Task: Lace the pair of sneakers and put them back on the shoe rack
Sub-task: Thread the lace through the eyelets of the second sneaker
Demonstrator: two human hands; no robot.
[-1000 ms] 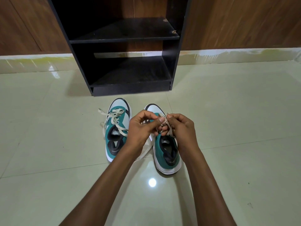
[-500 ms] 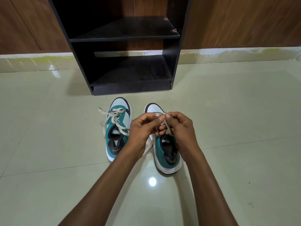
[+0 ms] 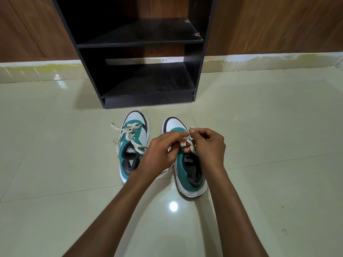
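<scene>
Both hands work over the right sneaker (image 3: 187, 164): I see my left hand (image 3: 159, 154) with curled fingers pinching its cream lace (image 3: 192, 146), and my right hand (image 3: 208, 147) pinching the same lace just beside it, fingertips nearly meeting above the tongue. A loop of the flat, woven lace shows between the two hands.

That sneaker sits on the floor (image 3: 269, 145) with its toe toward the shoe rack (image 3: 141, 41). It has a teal upper, a pale toe panel edged in black, a dark padded lining and a thick white sole. The left sneaker (image 3: 132, 145) stands just beside it, apart from both hands, built the same way. Its lace (image 3: 128, 134) is threaded through the eyelets, with loose ends trailing off the left side onto the tile.

Behind the pair stands the rack, a boxy black unit of matte board with two open shelves; I see nothing on either one. A chipped spot shows at the upper shelf's right edge.

Under everything, large glossy pale-green tiles carry a bright spot of reflected light (image 3: 173, 206) near my forearms. Brown wood-grain panelling (image 3: 278, 25) runs along the back above a pale skirting strip.
</scene>
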